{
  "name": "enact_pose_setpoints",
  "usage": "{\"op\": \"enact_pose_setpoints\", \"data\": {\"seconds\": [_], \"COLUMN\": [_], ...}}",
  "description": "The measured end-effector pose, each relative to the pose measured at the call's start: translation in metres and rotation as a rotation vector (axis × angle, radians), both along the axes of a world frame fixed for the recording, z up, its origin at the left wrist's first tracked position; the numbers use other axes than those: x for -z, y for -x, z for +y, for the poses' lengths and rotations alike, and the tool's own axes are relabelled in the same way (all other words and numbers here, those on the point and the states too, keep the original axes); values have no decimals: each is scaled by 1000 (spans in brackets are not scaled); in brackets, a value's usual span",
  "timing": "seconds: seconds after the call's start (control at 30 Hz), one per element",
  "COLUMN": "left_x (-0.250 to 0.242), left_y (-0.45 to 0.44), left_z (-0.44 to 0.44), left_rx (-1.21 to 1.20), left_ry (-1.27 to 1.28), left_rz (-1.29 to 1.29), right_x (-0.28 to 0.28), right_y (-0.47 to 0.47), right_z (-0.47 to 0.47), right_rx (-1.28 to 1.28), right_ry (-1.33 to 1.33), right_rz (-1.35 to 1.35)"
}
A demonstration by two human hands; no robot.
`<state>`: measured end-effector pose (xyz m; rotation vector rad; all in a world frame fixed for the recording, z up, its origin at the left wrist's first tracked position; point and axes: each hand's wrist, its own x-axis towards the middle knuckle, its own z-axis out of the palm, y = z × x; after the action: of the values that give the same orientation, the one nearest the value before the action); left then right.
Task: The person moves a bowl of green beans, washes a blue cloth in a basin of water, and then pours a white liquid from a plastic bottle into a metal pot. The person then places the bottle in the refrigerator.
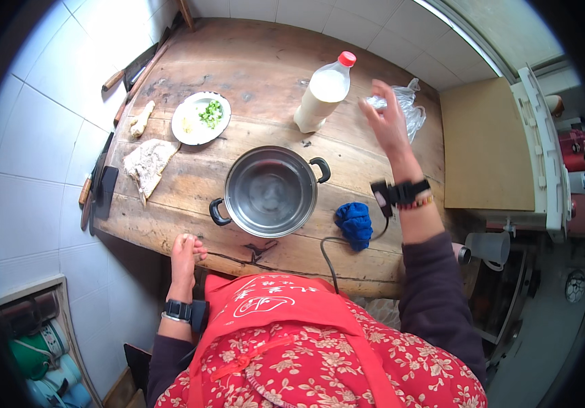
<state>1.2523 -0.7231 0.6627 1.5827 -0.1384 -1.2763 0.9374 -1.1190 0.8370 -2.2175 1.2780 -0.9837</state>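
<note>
My right hand (388, 120) is raised at the right, fingers apart and a little blurred, over or beside a crumpled clear plastic bag (411, 113); nothing shows in it. Left of it stands a plastic bottle (322, 97) of whitish liquid, its red cap on. Near the table's front edge, my left hand (186, 255) has its fingers loosely curled, with no object visible in it. Between the hands sits a steel two-handled pot (272, 191), apparently with clear liquid inside. A white plate (190, 133) holds chopped green onion (211, 114) and a small pale minced heap.
A blue cloth (354, 225) lies right of the pot, beside a black cable. At the left are a ginger root (142, 120) and a pale, flat, rough piece (150, 166). Knives (114, 80) stand along the wooden table's (257, 46) left edge, by the tiled wall.
</note>
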Motion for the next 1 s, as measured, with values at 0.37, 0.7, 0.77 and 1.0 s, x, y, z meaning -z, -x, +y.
{"op": "enact_pose_setpoints", "data": {"seconds": [0.37,0.7,0.77,1.0], "left_x": [-1,8,-7,-62], "left_y": [5,-72,-95,-179], "left_z": [92,138,148,141], "left_rx": [-249,-87,21,401], "left_ry": [-165,-91,36,421], "left_rz": [36,11,39,189], "right_x": [-21,-70,-111,-220], "right_y": [-93,-133,-155,-238], "right_z": [-56,62,105,243], "right_rx": [-79,-197,-200,-218], "right_ry": [156,575,621,413], "right_rz": [467,295,290,183]}}
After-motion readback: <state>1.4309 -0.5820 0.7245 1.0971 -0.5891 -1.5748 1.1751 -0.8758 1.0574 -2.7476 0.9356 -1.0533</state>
